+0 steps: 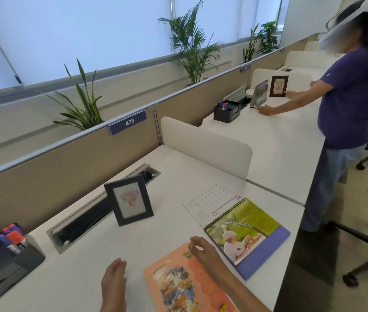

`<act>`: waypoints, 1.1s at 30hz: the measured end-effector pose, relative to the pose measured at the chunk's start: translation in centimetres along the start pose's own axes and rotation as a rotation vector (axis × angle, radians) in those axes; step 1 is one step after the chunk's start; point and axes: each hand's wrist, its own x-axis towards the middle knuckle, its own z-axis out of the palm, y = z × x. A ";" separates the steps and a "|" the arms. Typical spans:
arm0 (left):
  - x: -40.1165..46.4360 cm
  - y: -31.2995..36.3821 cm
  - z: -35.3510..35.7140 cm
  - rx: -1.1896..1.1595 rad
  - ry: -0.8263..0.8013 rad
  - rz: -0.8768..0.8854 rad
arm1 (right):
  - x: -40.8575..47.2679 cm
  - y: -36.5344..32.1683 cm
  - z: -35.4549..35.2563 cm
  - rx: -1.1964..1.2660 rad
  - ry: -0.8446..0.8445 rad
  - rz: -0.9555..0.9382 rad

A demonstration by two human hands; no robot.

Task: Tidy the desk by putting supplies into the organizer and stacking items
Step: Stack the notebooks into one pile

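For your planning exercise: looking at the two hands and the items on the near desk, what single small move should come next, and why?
Probably close the right hand on the orange book it rests on and lift it onto the spiral calendar beside it. Both lie flat and unstacked; the left hand is free.

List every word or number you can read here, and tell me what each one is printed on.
"473": white digits on the purple sign clipped to the partition.
"KEEPING YOUR BRAIN ACTIVE", roughly: small line on the spiral desk calendar; first word uncertain.
Calendar's date grid and red month tab: too small to read.
Orange booklet, markers, far purple sign: print blurred.
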 end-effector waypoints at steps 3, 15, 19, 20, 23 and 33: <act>-2.1 -0.5 -0.6 0.021 -0.026 -0.003 | -2.5 0.0 -0.1 -0.063 0.024 -0.015; -6.8 -3.6 -1.3 0.163 -0.167 -0.101 | -7.3 3.9 -0.6 -0.232 0.262 0.055; -8.1 -4.4 -1.2 0.192 -0.209 -0.150 | -8.6 4.8 -0.7 -0.296 0.257 0.090; -8.4 -4.5 -1.1 0.199 -0.214 -0.163 | -8.8 4.9 -0.7 -0.318 0.255 0.099; -9.0 -4.8 -1.0 0.220 -0.232 -0.179 | -9.1 5.2 -0.4 -0.398 0.247 0.126; -10.4 -5.3 -0.6 0.210 -0.278 -0.245 | -8.7 5.2 1.1 -0.768 0.216 0.144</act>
